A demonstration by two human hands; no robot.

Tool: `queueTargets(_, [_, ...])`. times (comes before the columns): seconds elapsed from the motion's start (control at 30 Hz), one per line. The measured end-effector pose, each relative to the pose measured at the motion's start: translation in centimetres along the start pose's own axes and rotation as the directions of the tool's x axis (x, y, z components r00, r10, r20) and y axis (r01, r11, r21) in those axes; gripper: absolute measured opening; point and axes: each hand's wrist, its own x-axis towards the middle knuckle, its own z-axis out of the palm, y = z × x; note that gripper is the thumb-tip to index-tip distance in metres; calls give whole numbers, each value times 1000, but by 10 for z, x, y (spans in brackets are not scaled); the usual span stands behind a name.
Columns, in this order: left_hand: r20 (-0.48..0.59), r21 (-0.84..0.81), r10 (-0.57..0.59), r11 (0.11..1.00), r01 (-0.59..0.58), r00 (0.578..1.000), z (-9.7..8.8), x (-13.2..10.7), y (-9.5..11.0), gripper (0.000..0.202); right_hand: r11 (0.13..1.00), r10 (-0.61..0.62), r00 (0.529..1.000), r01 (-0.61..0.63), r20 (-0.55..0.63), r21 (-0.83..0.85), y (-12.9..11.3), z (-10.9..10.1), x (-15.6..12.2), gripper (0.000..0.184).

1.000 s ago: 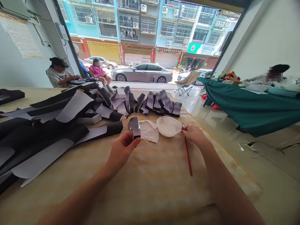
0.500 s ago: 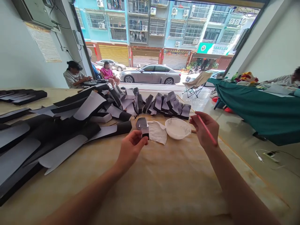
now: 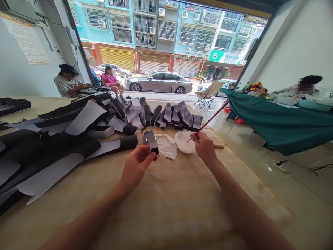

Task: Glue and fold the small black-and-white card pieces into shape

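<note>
A long marble-patterned worktable runs toward an open shopfront, with a street and a silver sedan beyond. The white bowl, smeared inside with something pale, serves as the landmark. The right hand sits just beside it, pinching a red-handled brush firmly, with the bristle end reaching over the bowl; whether the bristles touch anything there is too small to tell. Left of the bowl, past a crumpled white cloth, the left hand grasps a small folded black-and-white piece in its fingers. The main risk seems to lie with the brush: a slip or careless swing of its long handle could flick the pale residue onto the cloth or the folded pieces lined up just behind the bowl. Too tight a hold could also crease the small piece. Further left of the bowl, a heap of black strips backed with white paper crowds the table, and an elbow could snag it. A wooden stick lies just right of the bowl. Well right of it stands a green-draped table, with a person there; a person in a cap and a person in a pink top sit well behind it.
</note>
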Motion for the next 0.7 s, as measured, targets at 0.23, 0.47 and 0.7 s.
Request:
queueTargets(0.23, [33, -18, -5, 1000, 6, 999, 2, -2, 2, 32, 1000, 15, 1000, -15, 22, -24, 1, 1, 0, 26])
queueTargets(0.47, [70, -43, -22, 999, 25, 997, 2, -3, 2, 35, 1000, 6, 1000, -6, -2, -22, 2, -3, 2, 25])
queueTargets(0.7, [54, -22, -34, 999, 35, 998, 4, -3, 5, 37, 999, -12, 998, 9, -60, -46, 3, -10, 5, 23])
